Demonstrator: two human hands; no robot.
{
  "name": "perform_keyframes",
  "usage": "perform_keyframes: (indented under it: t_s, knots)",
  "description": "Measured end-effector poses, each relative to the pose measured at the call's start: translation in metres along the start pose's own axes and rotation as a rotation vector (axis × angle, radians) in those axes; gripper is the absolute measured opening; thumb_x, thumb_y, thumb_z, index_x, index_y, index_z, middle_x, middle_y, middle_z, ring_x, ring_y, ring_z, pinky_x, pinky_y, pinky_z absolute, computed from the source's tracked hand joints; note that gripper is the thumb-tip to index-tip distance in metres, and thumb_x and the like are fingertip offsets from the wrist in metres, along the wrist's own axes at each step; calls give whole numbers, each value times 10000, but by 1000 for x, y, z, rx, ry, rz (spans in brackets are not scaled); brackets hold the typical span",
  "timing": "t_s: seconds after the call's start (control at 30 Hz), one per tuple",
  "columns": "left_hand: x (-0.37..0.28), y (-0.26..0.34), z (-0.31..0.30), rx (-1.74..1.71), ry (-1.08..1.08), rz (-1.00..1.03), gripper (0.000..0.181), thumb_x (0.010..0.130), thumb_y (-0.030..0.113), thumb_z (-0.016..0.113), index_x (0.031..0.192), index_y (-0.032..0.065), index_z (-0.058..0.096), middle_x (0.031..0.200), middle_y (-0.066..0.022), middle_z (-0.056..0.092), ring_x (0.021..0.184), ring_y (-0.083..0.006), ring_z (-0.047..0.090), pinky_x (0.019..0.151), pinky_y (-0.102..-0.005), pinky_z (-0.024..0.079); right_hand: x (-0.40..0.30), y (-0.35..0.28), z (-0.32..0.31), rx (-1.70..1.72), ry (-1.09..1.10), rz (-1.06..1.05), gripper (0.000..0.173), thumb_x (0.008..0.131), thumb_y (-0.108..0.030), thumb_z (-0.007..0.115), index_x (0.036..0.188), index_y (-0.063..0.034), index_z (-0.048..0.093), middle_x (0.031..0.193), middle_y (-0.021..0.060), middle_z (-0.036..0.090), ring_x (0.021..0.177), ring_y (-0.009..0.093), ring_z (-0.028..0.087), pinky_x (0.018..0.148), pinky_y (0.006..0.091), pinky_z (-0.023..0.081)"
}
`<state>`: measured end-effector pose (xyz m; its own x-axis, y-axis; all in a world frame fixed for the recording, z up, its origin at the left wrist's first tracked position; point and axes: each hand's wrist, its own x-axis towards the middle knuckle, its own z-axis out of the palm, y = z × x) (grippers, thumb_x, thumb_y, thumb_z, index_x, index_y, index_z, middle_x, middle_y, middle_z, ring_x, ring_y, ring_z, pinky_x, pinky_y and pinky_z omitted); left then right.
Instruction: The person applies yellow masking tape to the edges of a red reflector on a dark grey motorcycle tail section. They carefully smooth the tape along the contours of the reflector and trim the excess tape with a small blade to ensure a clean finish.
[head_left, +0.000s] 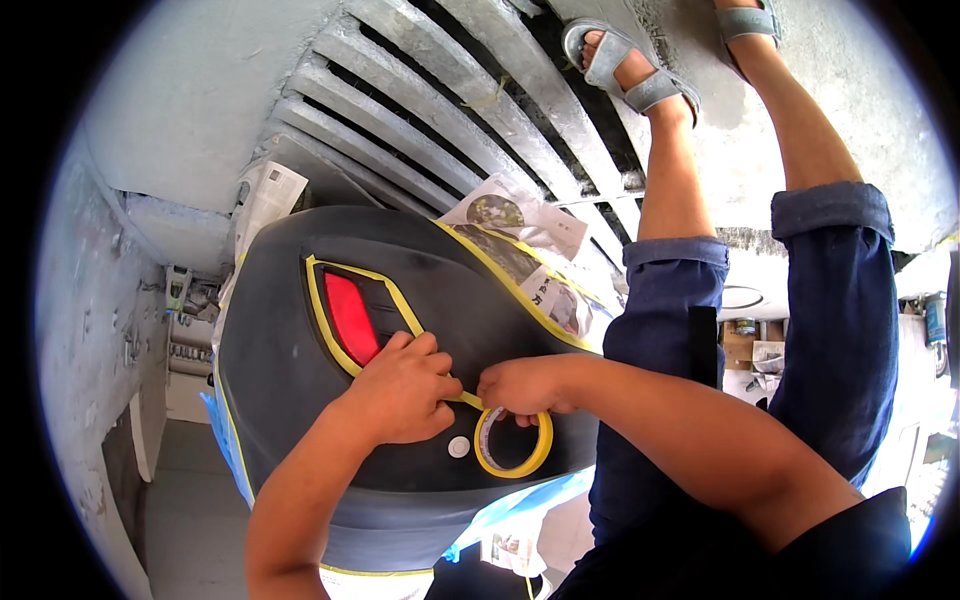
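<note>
A black car bumper (292, 420) fills the middle, with a red reflector (351, 319) set in a pointed recess. Yellow masking tape (401, 304) borders this recess. My left hand (409, 390) lies over the recess's near end, fingers curled down on the tape strip; the fingertips are partly hidden. From beneath it the strip runs to a yellow tape roll (546, 442). My right hand (525, 386) grips the roll by its upper rim, some fingers inside the ring. A round white disc (459, 447) sits on the bumper just left of the roll.
Newspaper sheets (517, 217) are taped along the bumper's far edge, and blue plastic film (517, 506) hangs at its near side. A slatted concrete grate (450, 90) lies beyond. My legs (667, 300) are close on the right. A worn wall (90, 322) stands left.
</note>
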<state>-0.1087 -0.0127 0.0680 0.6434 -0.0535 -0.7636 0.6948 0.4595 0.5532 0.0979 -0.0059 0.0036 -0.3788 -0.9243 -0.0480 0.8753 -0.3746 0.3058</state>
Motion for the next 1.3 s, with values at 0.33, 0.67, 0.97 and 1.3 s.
perform_keyframes:
  t_s: [0.33, 0.67, 0.97, 1.3]
  knots:
    - [-1, 2, 1, -43, -26, -16, 241, 706, 203, 660, 901, 150, 792, 823, 7, 609, 926, -218, 525, 855, -378, 400, 15, -4, 11, -143, 120, -56, 334, 979, -203, 499, 798, 36, 648, 682, 136, 648, 549, 227, 616, 538, 358, 509]
    - [0, 5, 2, -39, 11, -7, 238, 691, 206, 661, 876, 147, 798, 801, -6, 604, 919, -222, 529, 876, -381, 394, 21, 5, 17, -71, 226, -188, 236, 930, -210, 582, 842, -24, 699, 749, 144, 689, 640, 280, 674, 576, 405, 521]
    - [-3, 11, 7, 10, 73, -28, 230, 677, 214, 665, 853, 137, 793, 796, -15, 597, 919, -233, 528, 878, -385, 398, 18, 30, 23, -441, 514, -711, 172, 915, -200, 599, 890, -36, 644, 903, 175, 682, 892, 396, 643, 765, 478, 512]
    - [-3, 7, 2, 2, 6, 8, 256, 722, 216, 659, 922, 158, 807, 829, -1, 627, 940, -224, 537, 865, -378, 407, -2, 36, -28, -418, 569, -539, 163, 948, -191, 605, 946, -34, 650, 886, 152, 691, 855, 323, 675, 762, 405, 513]
